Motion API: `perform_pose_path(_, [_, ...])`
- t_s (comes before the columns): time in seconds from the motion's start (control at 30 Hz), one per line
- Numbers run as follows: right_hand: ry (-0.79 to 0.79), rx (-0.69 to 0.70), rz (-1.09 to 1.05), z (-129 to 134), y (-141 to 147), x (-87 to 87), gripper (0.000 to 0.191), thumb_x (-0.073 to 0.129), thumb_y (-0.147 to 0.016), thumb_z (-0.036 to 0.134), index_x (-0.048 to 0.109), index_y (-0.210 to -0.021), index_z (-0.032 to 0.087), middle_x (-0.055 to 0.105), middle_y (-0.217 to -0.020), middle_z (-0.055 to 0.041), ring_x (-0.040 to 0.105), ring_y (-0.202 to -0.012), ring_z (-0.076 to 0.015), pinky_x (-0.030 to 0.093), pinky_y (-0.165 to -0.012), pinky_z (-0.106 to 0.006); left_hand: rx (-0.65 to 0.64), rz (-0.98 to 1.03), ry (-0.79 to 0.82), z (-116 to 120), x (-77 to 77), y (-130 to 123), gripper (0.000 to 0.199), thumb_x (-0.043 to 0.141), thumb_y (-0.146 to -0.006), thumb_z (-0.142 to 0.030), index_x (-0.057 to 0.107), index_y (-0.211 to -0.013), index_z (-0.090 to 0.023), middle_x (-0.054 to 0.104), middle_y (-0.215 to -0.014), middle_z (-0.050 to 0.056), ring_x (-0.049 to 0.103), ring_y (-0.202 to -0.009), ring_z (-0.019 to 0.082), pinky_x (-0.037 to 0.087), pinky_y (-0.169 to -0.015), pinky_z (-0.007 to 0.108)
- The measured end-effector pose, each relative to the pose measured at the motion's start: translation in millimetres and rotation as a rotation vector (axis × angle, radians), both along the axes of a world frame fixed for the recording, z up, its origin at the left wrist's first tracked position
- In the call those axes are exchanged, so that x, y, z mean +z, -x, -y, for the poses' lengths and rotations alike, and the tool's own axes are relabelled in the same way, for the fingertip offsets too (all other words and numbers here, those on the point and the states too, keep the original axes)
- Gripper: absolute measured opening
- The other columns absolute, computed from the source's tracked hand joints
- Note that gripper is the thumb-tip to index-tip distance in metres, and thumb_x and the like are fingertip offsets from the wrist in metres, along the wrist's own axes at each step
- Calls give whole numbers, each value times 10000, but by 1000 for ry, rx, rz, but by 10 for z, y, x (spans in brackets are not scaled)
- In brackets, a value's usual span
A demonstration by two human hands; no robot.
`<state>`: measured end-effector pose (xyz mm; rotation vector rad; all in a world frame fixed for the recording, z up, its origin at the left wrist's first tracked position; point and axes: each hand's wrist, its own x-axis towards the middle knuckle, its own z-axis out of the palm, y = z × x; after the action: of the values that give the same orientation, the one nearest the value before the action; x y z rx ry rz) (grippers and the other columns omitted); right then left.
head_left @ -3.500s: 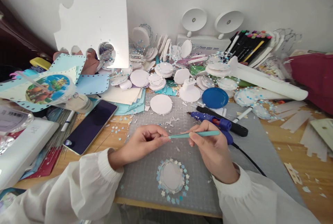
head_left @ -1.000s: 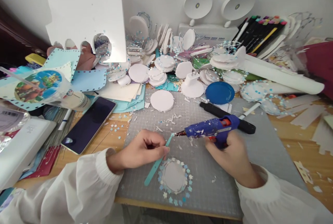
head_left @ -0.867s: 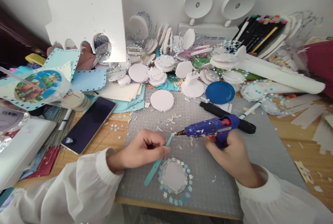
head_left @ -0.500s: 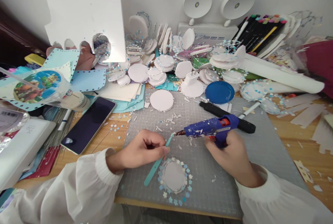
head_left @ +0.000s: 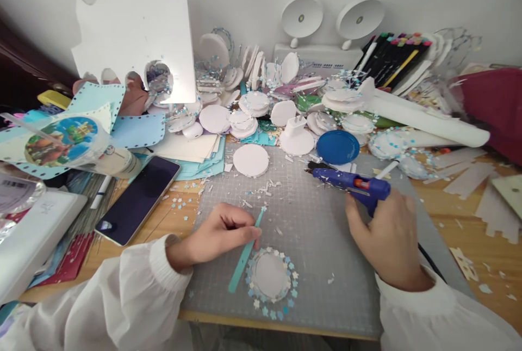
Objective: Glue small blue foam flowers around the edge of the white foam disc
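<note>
In the head view my left hand [head_left: 226, 231] pinches slim teal tweezers [head_left: 241, 265], slanting up and away from me. A tiny pale flower [head_left: 263, 209] sits at their tip. Beside them on the grey cutting mat [head_left: 318, 285] lies a white disc [head_left: 271, 275], ringed by small blue and cream flowers [head_left: 290, 303]. My right hand [head_left: 385, 231] is closed around the handle of a blue glue gun [head_left: 346, 183]. Its nozzle points left, over a black object that it mostly hides. White scraps speckle the gun and the mat.
A plain white disc [head_left: 250, 160] and a blue round lid [head_left: 337, 147] lie farther back. Behind them, white discs and flower garlands are heaped below a two-headed lamp [head_left: 317, 57]. A phone [head_left: 138, 198] and a lidded cup [head_left: 67, 141] stand left; markers [head_left: 397, 57] fill the back right.
My right hand has carried the glue gun right and slightly away, so its nozzle has left the tweezers' tip. My left hand stays nearly in place with the tweezers.
</note>
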<state>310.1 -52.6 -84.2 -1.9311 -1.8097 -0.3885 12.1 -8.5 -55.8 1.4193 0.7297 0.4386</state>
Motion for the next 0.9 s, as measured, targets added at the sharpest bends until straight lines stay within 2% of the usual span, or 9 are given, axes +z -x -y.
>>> perform_pose_path(0.1, [57, -24, 69, 65, -113, -61, 215, 509, -848, 392, 480, -857, 179, 512, -727, -89, 507, -718, -295, 427, -665, -454, 35, 37, 67, -2, -17, 3, 362, 583, -855, -348, 687, -626, -87, 320, -444, -56, 256, -417, 53, 171, -410, 215])
perform_pose_path(0.2, [34, -29, 40, 121, -103, -47, 305, 549, -816, 419, 490, -957, 155, 551, -814, -131, 538, -793, -338, 448, -694, -487, 86, 54, 144, 2, -49, 11, 366, 608, -840, -376, 703, -640, -85, 304, -412, -65, 230, -389, 49, 143, -405, 226])
perform_pose_path(0.33, [-149, -11, -40, 190, 55, 222, 412, 611, -765, 405, 495, -1072, 154, 580, -988, -198, 544, -991, -408, 441, -814, -574, 164, 87, 184, 7, -60, 4, 332, 620, -823, -366, 725, -675, -88, 322, -380, -70, 223, -371, 48, 156, -422, 236])
perform_pose_path(0.43, [-257, 57, -67, 244, 220, 489, 228, 638, -741, 321, 553, -924, 215, 612, -871, -137, 596, -855, -348, 470, -781, -548, 226, 115, 174, 8, -32, -22, 320, 603, -818, -342, 719, -663, -88, 327, -349, -75, 227, -358, 48, 203, -441, 240])
perform_pose_path(0.53, [-328, 300, -31, 239, 414, 635, 164, 652, -730, 198, 583, -876, 231, 606, -800, -92, 594, -747, -271, 496, -693, -452, 259, 133, 155, 10, -5, -47, 369, 585, -820, -340, 652, -543, -106, 305, -328, -75, 246, -356, 55, 279, -470, 246])
perform_pose_path(0.6, [-305, 568, 23, 179, 568, 651, 236, 651, -739, 130, 606, -956, 211, 624, -862, -90, 593, -802, -245, 496, -732, -421, 275, 140, 145, 11, -2, -53, 421, 579, -824, -337, 566, -458, -132, 291, -322, -71, 256, -358, 59, 313, -488, 249])
perform_pose_path(0.7, [-215, 889, 132, 28, 813, 613, 237, 613, -806, 121, 623, -1034, 185, 661, -974, -79, 592, -927, -222, 487, -821, -394, 282, 147, 152, 8, -18, -48, 503, 586, -823, -345, 419, -387, -159, 293, -324, -58, 253, -357, 57, 259, -443, 244])
perform_pose_path(0.77, [-205, 973, 194, -78, 952, 580, 183, 545, -871, 124, 638, -1018, 182, 678, -979, -60, 597, -941, -195, 486, -825, -366, 275, 157, 160, 4, -33, -39, 546, 590, -822, -357, 346, -372, -167, 298, -329, -51, 249, -358, 54, 218, -423, 246])
perform_pose_path(0.9, [-279, 1036, 285, -211, 1081, 526, 167, 494, -911, 127, 656, -931, 163, 687, -924, -53, 607, -902, -180, 503, -801, -346, 270, 170, 181, -2, -44, -28, 536, 590, -824, -378, 345, -398, -167, 291, -343, -56, 234, -363, 50, 191, -414, 244])
